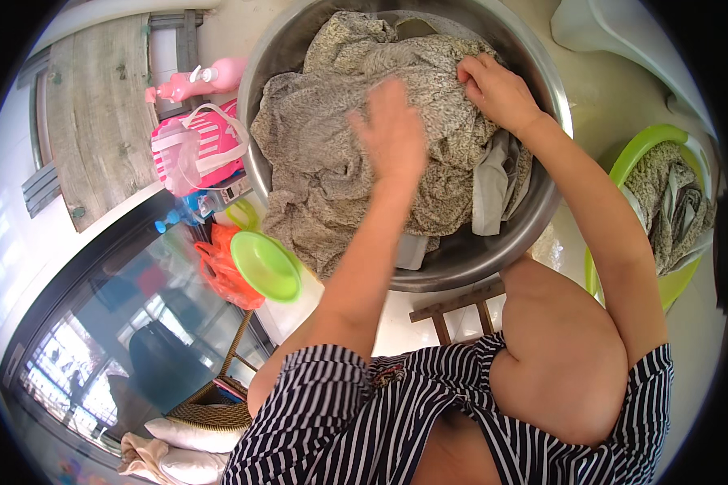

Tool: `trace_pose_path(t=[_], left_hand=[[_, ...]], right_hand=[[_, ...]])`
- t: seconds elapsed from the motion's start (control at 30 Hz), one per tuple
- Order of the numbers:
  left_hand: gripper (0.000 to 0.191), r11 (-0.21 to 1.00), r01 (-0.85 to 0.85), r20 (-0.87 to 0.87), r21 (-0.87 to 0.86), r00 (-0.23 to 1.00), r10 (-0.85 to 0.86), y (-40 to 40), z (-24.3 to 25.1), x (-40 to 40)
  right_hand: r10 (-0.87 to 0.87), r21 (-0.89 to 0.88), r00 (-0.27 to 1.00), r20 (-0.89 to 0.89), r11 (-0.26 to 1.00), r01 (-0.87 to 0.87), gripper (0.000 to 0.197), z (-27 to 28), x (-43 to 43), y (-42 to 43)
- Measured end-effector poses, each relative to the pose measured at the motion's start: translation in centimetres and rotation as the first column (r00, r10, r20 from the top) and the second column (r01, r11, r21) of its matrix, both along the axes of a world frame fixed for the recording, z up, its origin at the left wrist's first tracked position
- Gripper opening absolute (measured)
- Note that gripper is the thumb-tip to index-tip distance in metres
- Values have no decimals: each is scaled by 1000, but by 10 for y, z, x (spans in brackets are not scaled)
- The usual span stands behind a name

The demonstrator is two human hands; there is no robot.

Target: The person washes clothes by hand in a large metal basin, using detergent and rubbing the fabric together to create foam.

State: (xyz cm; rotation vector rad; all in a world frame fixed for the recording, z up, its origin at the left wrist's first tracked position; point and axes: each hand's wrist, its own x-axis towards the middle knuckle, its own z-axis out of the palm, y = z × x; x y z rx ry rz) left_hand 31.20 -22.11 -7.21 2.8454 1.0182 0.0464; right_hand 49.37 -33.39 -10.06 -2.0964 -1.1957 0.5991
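Observation:
A large stainless steel basin (555,91) holds a heap of wet, speckled grey-beige fabric (321,151). Some of the fabric hangs over the basin's near left rim. My left hand (394,130) is blurred by motion above the middle of the heap, palm down, thumb apart from the fingers. Whether it touches the cloth is unclear. At the heap's right side, my right hand (500,91) has its fingers curled onto the fabric, pinching a fold. A smooth pale grey strip of cloth (487,200) lies below that hand, inside the basin.
On the right stands a green tub (628,160) with more speckled fabric. To the left are pink bottles (188,85), a pink bag (218,139), a red plastic bag (218,273) and a small green bowl (267,267). Behind them is a wooden board (103,115). A wicker basket (206,412) sits lower left.

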Motion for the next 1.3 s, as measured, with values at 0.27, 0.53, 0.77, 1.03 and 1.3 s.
trace_pose_path(t=[0.27,0.53,0.77,1.03,1.3], left_hand=[[52,803,-590,12,-86,805,593,90,-14,-52],[55,994,110,321,-7,941,-102,31,-50,73],[37,953,-301,100,-23,948,302,133,-30,-55],[46,953,-188,157,-239,961,229,27,-12,70],[50,965,-231,-37,125,971,237,112,-25,-120]], right_hand=[[35,-174,999,31,984,-30,10,0,3,10],[25,-81,997,76,997,-19,10,-9,-3,14],[39,-59,998,51,998,-36,9,-1,-2,12],[59,-170,995,75,984,-45,10,-2,3,10],[78,-134,996,52,988,-71,9,2,-9,20]])
